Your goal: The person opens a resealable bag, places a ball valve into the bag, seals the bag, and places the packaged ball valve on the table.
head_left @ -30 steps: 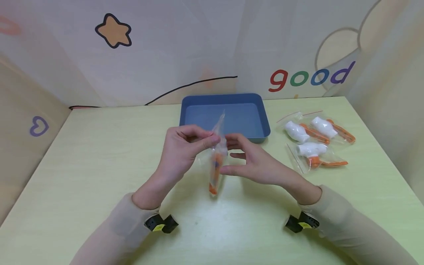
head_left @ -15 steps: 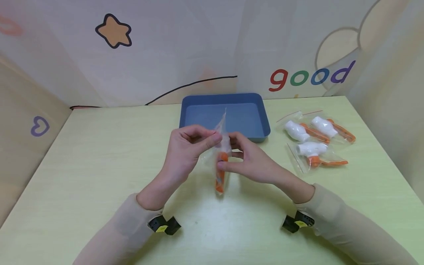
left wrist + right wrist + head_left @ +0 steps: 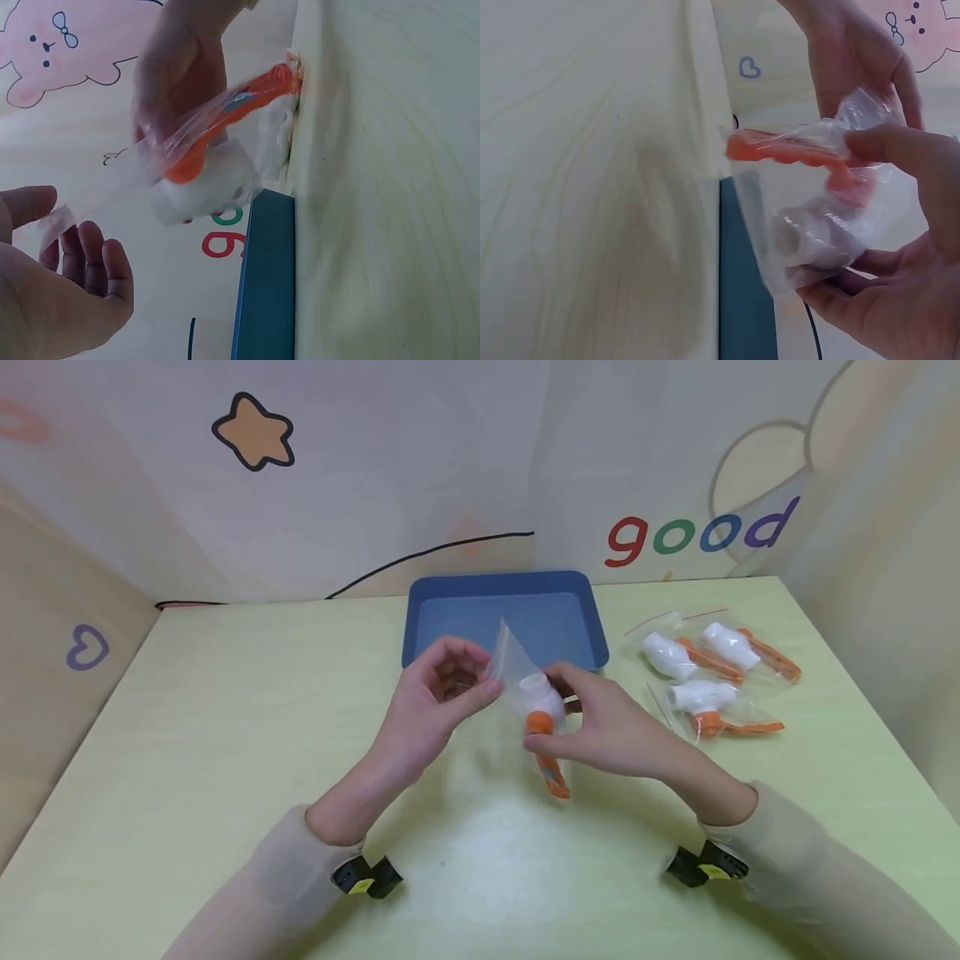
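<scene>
A clear plastic bag [image 3: 512, 664] with a white ball valve [image 3: 543, 700] inside is held up between the hands, over the table. The valve's orange lever handle [image 3: 551, 772] points down toward the person. My right hand [image 3: 600, 727] grips the valve through the plastic, thumb in front and fingers behind. At the bag's upper left end, my left hand [image 3: 423, 710] pinches the edge between thumb and fingers. From the left wrist, the bag's end [image 3: 56, 225] shows at the left fingertips, with the plastic stretched toward the valve.
A blue tray [image 3: 420, 583] stands at the back middle of the table, behind the hands. To the right lie three more bagged valves, one bagged valve [image 3: 703, 697] in front of the others. A printed curtain [image 3: 420, 460] hangs behind the table.
The right hand has closed on the bagged valve and moved it right, turning it so the white body shows. The left hand stays at the bag's edge, its fingers spread slightly more.
</scene>
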`<action>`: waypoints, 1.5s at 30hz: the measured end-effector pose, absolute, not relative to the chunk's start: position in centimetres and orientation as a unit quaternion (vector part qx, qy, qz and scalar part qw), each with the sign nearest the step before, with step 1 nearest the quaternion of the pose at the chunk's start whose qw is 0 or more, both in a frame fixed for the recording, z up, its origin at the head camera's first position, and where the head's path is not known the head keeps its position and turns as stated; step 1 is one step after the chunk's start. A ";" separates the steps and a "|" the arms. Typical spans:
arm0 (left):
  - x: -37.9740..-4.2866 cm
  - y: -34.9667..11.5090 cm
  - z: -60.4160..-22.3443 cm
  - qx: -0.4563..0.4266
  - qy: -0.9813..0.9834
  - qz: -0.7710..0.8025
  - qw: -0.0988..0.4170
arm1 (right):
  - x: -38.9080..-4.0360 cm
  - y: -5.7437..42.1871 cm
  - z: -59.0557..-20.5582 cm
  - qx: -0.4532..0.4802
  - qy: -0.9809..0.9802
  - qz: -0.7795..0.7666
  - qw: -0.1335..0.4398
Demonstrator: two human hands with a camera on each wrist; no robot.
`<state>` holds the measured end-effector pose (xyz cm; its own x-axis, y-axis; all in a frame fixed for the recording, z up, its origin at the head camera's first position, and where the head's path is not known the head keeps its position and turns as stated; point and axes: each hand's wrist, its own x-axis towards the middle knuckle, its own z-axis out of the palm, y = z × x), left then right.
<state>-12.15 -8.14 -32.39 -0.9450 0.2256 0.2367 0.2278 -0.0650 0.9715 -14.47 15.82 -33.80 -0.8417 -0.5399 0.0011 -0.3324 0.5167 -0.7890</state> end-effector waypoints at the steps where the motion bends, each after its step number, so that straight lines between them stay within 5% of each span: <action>1: -12.1 -8.2 -32.4 -0.169 -0.686 -0.708 -0.001 | -14.4 16.2 -33.7 -0.253 0.869 -0.408 0.122; 23: -12.6 -9.8 -33.4 -0.183 -0.742 -0.642 -0.068 | -10.4 24.9 -32.4 -0.274 0.941 -0.166 0.111; 45: -13.2 -11.0 -34.2 -0.188 -0.786 -0.583 -0.082 | -9.8 30.3 -33.9 -0.233 0.958 -0.118 0.119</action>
